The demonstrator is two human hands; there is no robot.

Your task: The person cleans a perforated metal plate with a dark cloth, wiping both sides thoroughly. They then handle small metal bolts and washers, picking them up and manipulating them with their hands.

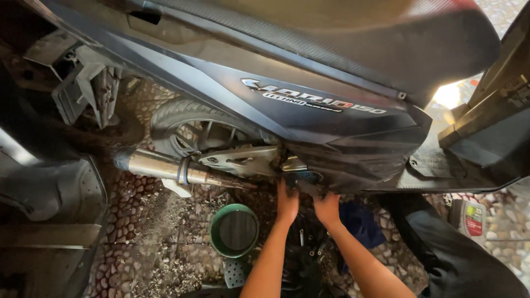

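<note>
A dark scooter (309, 118) stands in front of me, seen from above, with its side panel and seat on top. Both my arms reach forward under the lower edge of that panel. My left hand (287, 201) and my right hand (327, 208) sit close together against the dark engine area (306, 179), just right of the silver exhaust bracket (243, 160). Their fingertips are tucked under the bodywork and hidden. I cannot tell whether they grip anything.
A silver exhaust pipe (165, 167) runs left past the rear wheel (190, 129). A green round pan (234, 230) sits on the pebble floor beside my left forearm. A blue cloth (361, 223) lies to the right, a grey oil bottle (469, 216) beyond. Another vehicle's dark panel (55, 190) is at left.
</note>
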